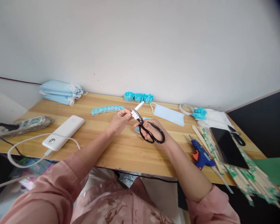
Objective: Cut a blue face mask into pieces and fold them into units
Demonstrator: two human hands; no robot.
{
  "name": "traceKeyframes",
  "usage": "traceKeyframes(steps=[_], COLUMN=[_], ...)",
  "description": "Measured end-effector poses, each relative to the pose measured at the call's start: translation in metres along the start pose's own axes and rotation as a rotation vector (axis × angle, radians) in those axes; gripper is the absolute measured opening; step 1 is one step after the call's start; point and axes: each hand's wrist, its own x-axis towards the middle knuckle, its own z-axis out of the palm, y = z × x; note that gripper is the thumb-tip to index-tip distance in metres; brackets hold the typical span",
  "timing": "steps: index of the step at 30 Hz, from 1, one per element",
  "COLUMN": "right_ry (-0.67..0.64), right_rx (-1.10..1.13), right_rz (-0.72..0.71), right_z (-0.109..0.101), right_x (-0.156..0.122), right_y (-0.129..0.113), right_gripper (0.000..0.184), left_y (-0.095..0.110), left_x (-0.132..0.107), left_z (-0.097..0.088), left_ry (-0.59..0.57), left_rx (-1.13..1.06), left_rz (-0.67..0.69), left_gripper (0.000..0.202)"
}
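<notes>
My left hand (121, 119) pinches a small white folded strip (134, 114) between thumb and fingers above the middle of the table. My right hand (156, 127) grips black-handled scissors (142, 122), whose blades meet the white strip. One narrow white end sticks up to the upper right. Partly hidden under my right hand lies a light blue piece (137, 129). Left of the strip, a pleated light blue band (107, 109) lies on the table. Behind, against the wall, sit three blue rosettes (138, 97), and a flat blue face mask (169, 114) lies to their right.
A stack of blue masks (58, 91) stands back left. A white power bank (63, 133) with a cable and a power strip (30, 126) lie left. On the right are a blue glue gun (200, 152), a phone (228, 146), wrapped chopsticks (245, 174) and a tape roll (186, 109).
</notes>
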Motion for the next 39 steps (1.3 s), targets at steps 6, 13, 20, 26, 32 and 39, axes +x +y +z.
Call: traceKeyframes(steps=[6, 13, 20, 26, 32, 39], right_ry=[0.024, 0.038, -0.010, -0.366, -0.361, -0.035], right_rx=[0.038, 0.075, 0.045, 0.075, 0.194, 0.220], right_rz=[-0.016, -0.007, 0.008, 0.155, -0.023, -0.115], right_z=[-0.004, -0.007, -0.008, -0.006, -0.013, -0.021], right_x=[0.001, 0.004, 0.005, 0.005, 0.002, 0.013], right_y=[0.002, 0.006, 0.010, 0.021, 0.018, 0.009], right_gripper=[0.061, 0.058, 0.060, 0.065, 0.076, 0.072], left_y=[-0.005, -0.007, -0.007, -0.002, 0.002, -0.001], left_x=[0.000, -0.001, 0.001, 0.003, 0.005, 0.008], left_z=[-0.005, -0.002, -0.005, -0.007, -0.007, -0.012], left_ry=[0.012, 0.052, 0.150, 0.210, 0.228, 0.169], left_rx=[-0.031, -0.039, 0.023, 0.009, 0.057, 0.048], left_rz=[-0.038, -0.102, -0.168, -0.106, -0.089, 0.019], left_gripper=[0.027, 0.029, 0.036, 0.033, 0.033, 0.026])
